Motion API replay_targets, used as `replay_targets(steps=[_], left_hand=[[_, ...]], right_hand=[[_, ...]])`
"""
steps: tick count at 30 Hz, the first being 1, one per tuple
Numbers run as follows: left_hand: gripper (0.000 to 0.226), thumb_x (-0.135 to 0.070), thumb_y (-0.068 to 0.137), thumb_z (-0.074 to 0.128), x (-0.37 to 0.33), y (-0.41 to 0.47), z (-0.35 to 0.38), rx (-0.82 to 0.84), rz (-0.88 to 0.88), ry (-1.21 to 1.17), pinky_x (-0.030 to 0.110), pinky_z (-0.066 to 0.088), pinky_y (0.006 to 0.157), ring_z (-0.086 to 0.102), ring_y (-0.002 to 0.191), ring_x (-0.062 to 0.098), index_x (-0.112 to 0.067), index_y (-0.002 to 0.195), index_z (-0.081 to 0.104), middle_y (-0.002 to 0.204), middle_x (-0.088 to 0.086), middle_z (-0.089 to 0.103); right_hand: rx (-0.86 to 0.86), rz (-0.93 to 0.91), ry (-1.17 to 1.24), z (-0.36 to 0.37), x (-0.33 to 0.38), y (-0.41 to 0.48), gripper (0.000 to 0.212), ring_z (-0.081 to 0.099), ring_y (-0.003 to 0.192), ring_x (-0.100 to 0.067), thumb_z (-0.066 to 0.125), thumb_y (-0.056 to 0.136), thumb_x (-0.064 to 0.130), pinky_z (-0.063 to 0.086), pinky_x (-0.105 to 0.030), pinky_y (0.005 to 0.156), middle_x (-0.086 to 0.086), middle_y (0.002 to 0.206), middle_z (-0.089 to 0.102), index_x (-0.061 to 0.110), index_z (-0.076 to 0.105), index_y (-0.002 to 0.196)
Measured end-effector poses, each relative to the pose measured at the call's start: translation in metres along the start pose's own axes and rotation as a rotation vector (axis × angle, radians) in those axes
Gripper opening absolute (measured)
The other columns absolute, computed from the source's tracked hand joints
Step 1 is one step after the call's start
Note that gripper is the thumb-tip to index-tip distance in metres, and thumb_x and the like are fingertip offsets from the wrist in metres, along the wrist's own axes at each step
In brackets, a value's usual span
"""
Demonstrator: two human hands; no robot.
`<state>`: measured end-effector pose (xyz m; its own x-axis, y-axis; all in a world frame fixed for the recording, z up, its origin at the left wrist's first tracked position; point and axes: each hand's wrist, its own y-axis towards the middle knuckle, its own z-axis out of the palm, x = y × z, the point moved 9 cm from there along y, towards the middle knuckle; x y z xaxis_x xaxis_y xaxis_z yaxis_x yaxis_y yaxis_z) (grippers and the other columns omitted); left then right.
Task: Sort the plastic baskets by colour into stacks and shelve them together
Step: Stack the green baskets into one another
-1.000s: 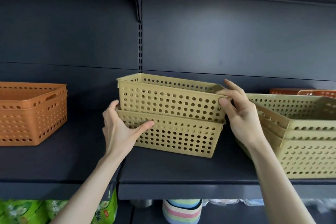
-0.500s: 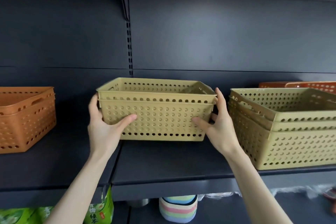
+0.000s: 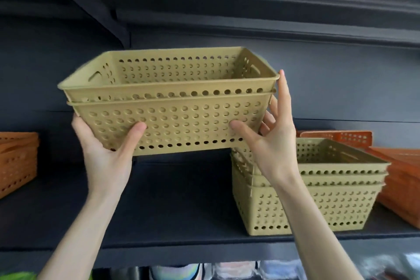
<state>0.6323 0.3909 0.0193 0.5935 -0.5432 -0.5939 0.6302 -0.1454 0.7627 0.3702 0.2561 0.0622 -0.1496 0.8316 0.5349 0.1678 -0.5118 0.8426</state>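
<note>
Two nested tan perforated baskets (image 3: 172, 107) hang in the air above the dark shelf (image 3: 177, 202). My left hand (image 3: 106, 150) grips their lower left corner, thumb on the front wall. My right hand (image 3: 270, 143) holds the right end, thumb on the front and fingers up the side. To the right, a stack of tan baskets (image 3: 336, 191) stands on the shelf, partly behind my right wrist. Orange baskets (image 3: 16, 161) sit at the far left, and more orange baskets (image 3: 402, 179) stand at the far right.
A darker orange basket (image 3: 341, 137) stands behind the tan stack. The upper shelf (image 3: 272, 2) and its bracket (image 3: 95, 9) hang close above the lifted baskets. Blurred goods (image 3: 172, 271) fill the shelf below.
The upper tan basket settled fully into the lower one. Both hands then lifted the nested pair off the shelf, up and slightly right.
</note>
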Motion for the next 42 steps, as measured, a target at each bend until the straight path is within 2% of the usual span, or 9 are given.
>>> replay_targets(steps=[4,10,24,28,31,33,37,40,42], left_hand=[[0.081,-0.028,0.076,0.071,-0.031,-0.048,0.064,0.051,-0.015,-0.058,0.009,0.039,0.092,0.046,0.12,0.001,-0.01,0.138,0.021,0.136,-0.003,0.044],[0.084,-0.031,0.077,0.074,-0.056,-0.098,0.145,0.106,-0.036,-0.088,0.009,0.039,0.092,0.045,0.115,-0.01,-0.015,0.137,0.018,0.128,-0.021,0.041],[0.089,-0.071,0.066,0.061,-0.051,-0.13,0.21,0.212,-0.008,0.327,0.058,0.04,0.095,0.051,0.11,0.02,-0.024,0.133,0.027,0.123,-0.005,0.052],[0.091,-0.071,0.062,0.062,-0.036,-0.146,0.194,0.169,-0.004,0.35,0.045,0.043,0.095,0.044,0.115,0.019,-0.016,0.13,0.037,0.123,-0.001,0.044],[0.102,-0.07,0.061,0.064,-0.022,-0.16,0.185,0.171,-0.019,0.292,0.01,0.037,0.092,0.044,0.116,0.01,-0.009,0.136,0.031,0.133,0.006,0.041],[0.104,-0.067,0.063,0.065,-0.015,-0.164,0.177,0.134,-0.044,0.252,-0.002,0.03,0.088,0.041,0.115,0.003,-0.009,0.14,0.026,0.134,0.002,0.042],[0.095,-0.058,0.069,0.064,-0.008,-0.153,0.145,-0.003,-0.017,0.285,-0.002,0.031,0.086,0.043,0.113,0.003,-0.006,0.139,0.025,0.131,0.001,0.042],[0.086,-0.056,0.074,0.059,0.0,-0.137,0.117,-0.086,-0.004,0.354,0.004,0.034,0.084,0.045,0.11,0.007,-0.007,0.137,0.027,0.131,0.008,0.047],[0.084,-0.057,0.075,0.057,0.009,-0.125,0.1,-0.118,-0.01,0.397,0.019,0.037,0.087,0.047,0.111,0.013,-0.008,0.136,0.028,0.133,0.011,0.047]], right_hand=[[0.012,-0.004,-0.015,-0.077,-0.002,0.002,0.102,0.058,0.112,-0.001,0.074,0.074,-0.002,0.053,-0.038,0.093,0.043,0.11,0.056,0.03,0.012,0.149],[-0.006,0.054,-0.027,-0.171,-0.021,0.004,0.104,0.057,0.116,-0.005,0.076,0.071,-0.001,0.053,-0.042,0.092,0.023,0.127,0.055,0.035,0.014,0.147],[0.023,0.224,-0.005,-0.23,-0.097,-0.006,0.107,0.055,0.115,-0.001,0.073,0.076,0.004,0.051,-0.041,0.095,0.016,0.129,0.052,0.041,0.001,0.147],[0.055,0.28,0.005,-0.224,-0.108,-0.028,0.096,0.054,0.11,0.009,0.079,0.068,0.03,0.052,-0.035,0.093,0.014,0.128,0.053,0.038,0.019,0.142],[0.053,0.27,-0.016,-0.214,-0.11,-0.034,0.09,0.053,0.106,0.012,0.081,0.065,0.037,0.05,-0.034,0.094,0.018,0.119,0.05,0.033,0.022,0.133],[0.065,0.262,-0.01,-0.202,-0.111,-0.037,0.088,0.055,0.106,0.006,0.082,0.066,0.035,0.05,-0.032,0.092,0.015,0.118,0.05,0.029,0.02,0.129],[0.128,0.25,-0.007,-0.163,-0.114,-0.049,0.087,0.054,0.106,0.008,0.081,0.067,0.028,0.048,-0.012,0.083,0.014,0.119,0.049,0.027,0.019,0.128],[0.167,0.237,-0.021,-0.125,-0.114,-0.053,0.108,0.046,0.121,0.002,0.078,0.064,0.04,0.041,-0.021,0.098,0.007,0.137,0.04,0.045,-0.002,0.136],[0.192,0.22,-0.047,-0.098,-0.116,-0.049,0.116,0.039,0.13,-0.006,0.078,0.067,0.044,0.035,-0.029,0.105,0.002,0.149,0.029,0.059,-0.018,0.131]])
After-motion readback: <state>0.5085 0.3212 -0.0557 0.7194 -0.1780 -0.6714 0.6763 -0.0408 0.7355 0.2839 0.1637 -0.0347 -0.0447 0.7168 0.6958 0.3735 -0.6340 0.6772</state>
